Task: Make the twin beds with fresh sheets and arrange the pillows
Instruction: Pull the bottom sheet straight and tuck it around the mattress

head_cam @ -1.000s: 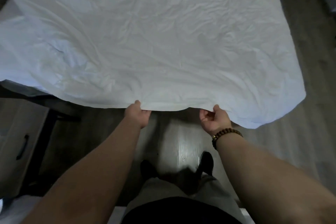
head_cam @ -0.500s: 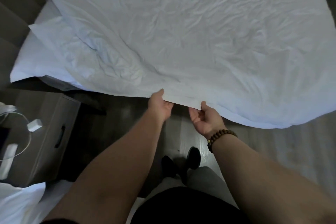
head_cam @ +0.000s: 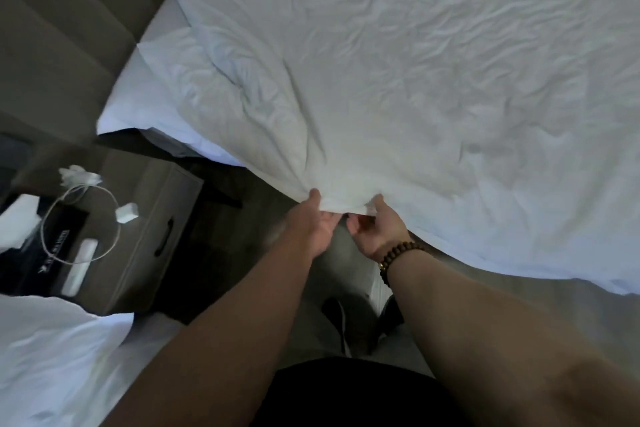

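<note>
Grip first: the left hand [head_cam: 313,222], at the centre of the frame, pinches the near edge of the white sheet [head_cam: 415,80], thumb on top of the cloth and fingers tucked beneath. Just beside it, the right hand [head_cam: 375,229] holds the same edge in the same way, thumb over the hem, curled fingers under it, palm turned partly toward the camera. The two hands are close together, and the fabric gathers into a small bunch between them. A string of brown wooden beads, a bracelet [head_cam: 398,256], circles the right wrist.

From that bunch, creases fan upward across the sheet, which lies wrinkled over the bed and fills the centre and upper right of the frame. Its near edge droops toward the pale wood floor [head_cam: 519,308] at the right. At the upper left a white pillow [head_cam: 145,90] shows from under the sheet, against a padded headboard [head_cam: 62,28].

Below the hands, dark shoes [head_cam: 337,319] stand on the floor. At the left sits a nightstand [head_cam: 152,218] with a dark handle; on top of it lie a looped white cable [head_cam: 116,239] and a small white charger [head_cam: 126,212]. White bedding [head_cam: 52,357] of a nearer bed fills the lower left corner.
</note>
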`<action>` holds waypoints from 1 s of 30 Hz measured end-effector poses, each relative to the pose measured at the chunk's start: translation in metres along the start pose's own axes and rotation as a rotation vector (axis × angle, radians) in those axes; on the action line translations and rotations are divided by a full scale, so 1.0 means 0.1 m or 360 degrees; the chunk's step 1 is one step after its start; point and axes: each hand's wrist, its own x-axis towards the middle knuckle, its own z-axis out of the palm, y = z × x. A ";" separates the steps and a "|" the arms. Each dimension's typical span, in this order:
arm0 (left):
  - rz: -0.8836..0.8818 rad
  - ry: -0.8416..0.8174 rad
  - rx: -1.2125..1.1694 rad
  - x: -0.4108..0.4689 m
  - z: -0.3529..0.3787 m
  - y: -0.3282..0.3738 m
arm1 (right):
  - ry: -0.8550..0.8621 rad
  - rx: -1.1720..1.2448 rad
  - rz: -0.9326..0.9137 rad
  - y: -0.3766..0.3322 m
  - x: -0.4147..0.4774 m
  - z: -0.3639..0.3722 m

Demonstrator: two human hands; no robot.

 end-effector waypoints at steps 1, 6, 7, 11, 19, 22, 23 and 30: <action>-0.0025 -0.0035 -0.0028 0.00 0.02 0.05 | 0.0030 0.0031 0.0004 0.07 0.04 0.05; 0.0088 0.0021 -0.0034 0.35 0.08 0.63 | 0.0044 0.0353 -0.0188 0.15 0.04 0.22; 0.0109 0.0045 -0.0034 0.45 0.06 0.80 | 0.0057 0.0375 -0.0220 0.15 0.02 0.27; -0.0099 0.0124 0.0118 0.95 -0.11 1.35 | 0.0176 0.0401 -0.0376 0.20 -0.02 0.35; -0.0092 0.0122 0.0218 1.19 -0.69 1.90 | 0.0350 0.0665 -0.0497 0.74 0.27 0.64; -0.0062 0.0000 0.0149 0.93 -0.97 1.89 | 0.0186 0.0635 -0.0334 1.13 0.41 1.11; -0.0083 -0.0038 0.0155 0.86 -1.04 1.87 | 0.0121 0.0603 -0.0270 1.26 0.44 1.24; 0.0000 -0.0091 0.0188 0.82 -1.00 2.00 | -0.0008 0.0523 -0.0208 1.72 0.46 1.42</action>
